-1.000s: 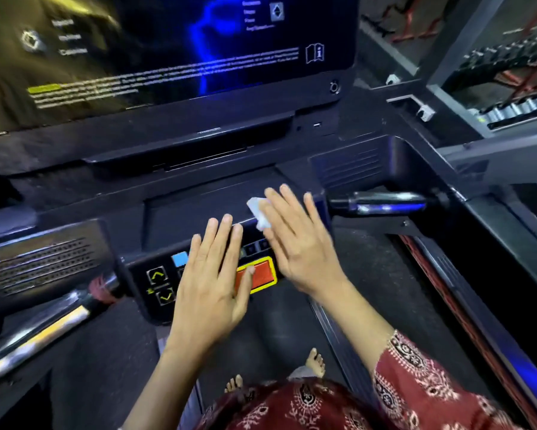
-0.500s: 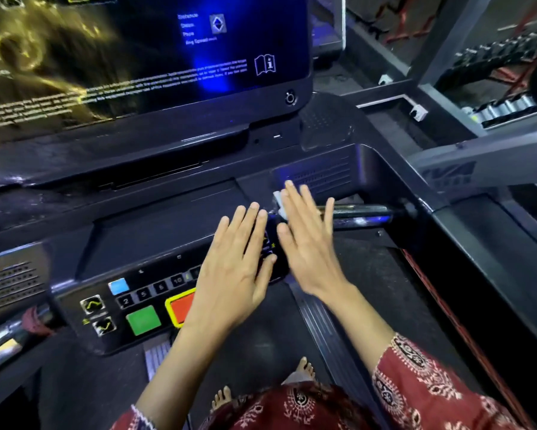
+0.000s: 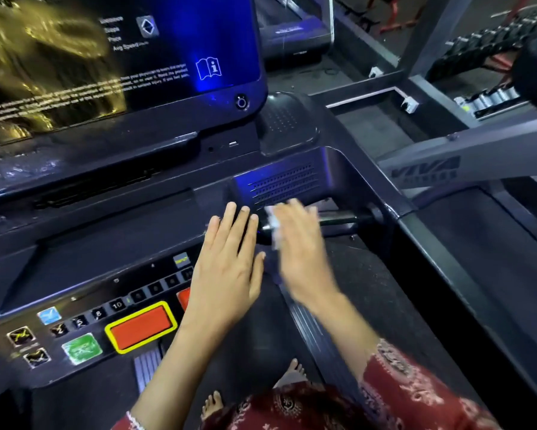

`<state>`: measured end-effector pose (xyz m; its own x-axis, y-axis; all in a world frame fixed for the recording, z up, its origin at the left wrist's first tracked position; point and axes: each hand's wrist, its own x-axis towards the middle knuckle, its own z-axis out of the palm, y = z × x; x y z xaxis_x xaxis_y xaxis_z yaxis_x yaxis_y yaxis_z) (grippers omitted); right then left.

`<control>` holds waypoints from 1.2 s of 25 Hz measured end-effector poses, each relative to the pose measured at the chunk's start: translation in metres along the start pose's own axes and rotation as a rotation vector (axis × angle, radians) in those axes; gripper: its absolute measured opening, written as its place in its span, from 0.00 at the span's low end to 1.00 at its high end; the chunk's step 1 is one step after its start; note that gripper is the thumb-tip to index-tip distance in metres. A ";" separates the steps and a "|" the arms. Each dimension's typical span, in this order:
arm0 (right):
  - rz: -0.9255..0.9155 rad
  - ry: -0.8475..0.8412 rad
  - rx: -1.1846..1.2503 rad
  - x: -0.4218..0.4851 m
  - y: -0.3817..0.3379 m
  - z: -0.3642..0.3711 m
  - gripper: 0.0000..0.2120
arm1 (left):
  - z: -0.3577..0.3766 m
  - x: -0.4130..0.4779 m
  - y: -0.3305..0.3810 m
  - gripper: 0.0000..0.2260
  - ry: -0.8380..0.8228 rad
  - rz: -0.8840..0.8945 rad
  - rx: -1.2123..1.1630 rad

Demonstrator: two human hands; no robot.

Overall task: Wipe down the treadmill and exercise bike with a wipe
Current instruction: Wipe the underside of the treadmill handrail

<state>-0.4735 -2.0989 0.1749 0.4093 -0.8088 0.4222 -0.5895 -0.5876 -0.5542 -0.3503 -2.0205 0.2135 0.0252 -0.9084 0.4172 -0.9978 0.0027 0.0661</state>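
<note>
I stand on a black treadmill whose console [image 3: 112,231] fills the left and middle of the head view. My left hand [image 3: 230,268] lies flat with straight fingers on the right end of the button panel. My right hand [image 3: 298,252], blurred by motion, presses a small white wipe [image 3: 273,225] with straight fingers against the inner end of the right chrome grip bar [image 3: 338,219]. Most of the wipe is hidden under that hand. No exercise bike shows.
A dark screen [image 3: 121,57] with text stands above the console. The panel holds a red stop button [image 3: 141,328], a green button [image 3: 81,349] and number keys. The right side rail [image 3: 447,259] runs diagonally. A grey machine arm [image 3: 466,162] and dumbbell racks [image 3: 490,97] lie beyond.
Both hands have slid to the right along the console, from over the red button to its right end. The wipe now reaches the right grip bar.
</note>
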 end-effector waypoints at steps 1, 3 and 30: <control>-0.105 -0.049 -0.002 0.000 -0.010 0.005 0.20 | 0.001 0.001 0.001 0.22 -0.003 0.000 0.004; -0.237 -0.066 -0.121 0.002 0.012 -0.007 0.20 | 0.003 0.003 0.001 0.22 0.001 0.001 0.021; 0.060 0.016 -0.393 -0.011 0.095 -0.051 0.19 | 0.020 0.014 0.007 0.19 0.113 0.079 0.144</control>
<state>-0.5698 -2.1450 0.1543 0.3567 -0.8394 0.4101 -0.8351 -0.4833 -0.2628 -0.3586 -2.0415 0.2013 -0.0547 -0.8553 0.5152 -0.9952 0.0047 -0.0978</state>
